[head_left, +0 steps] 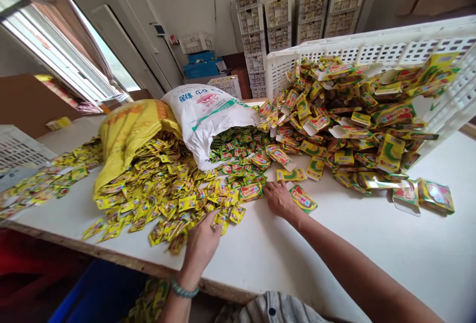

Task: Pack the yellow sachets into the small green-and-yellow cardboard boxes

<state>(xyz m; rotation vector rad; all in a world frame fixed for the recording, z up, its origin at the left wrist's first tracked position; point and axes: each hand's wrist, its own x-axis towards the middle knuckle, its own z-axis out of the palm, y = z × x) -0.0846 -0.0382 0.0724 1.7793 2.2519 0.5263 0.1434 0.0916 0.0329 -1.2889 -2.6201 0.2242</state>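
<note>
My left hand rests palm down at the near edge of a heap of small yellow sachets spilling from a yellow sack; its fingers touch the sachets. My right hand lies on the white table with its fingers touching green-and-red packets and a flat packet beside it. A white sack spills several green sachets. Whether either hand grips a sachet is hidden.
A white plastic crate lies tipped on its side at the right, pouring out folded colourful cartons. More sachets lie at the left by another white crate. Stacked crates stand against the back wall.
</note>
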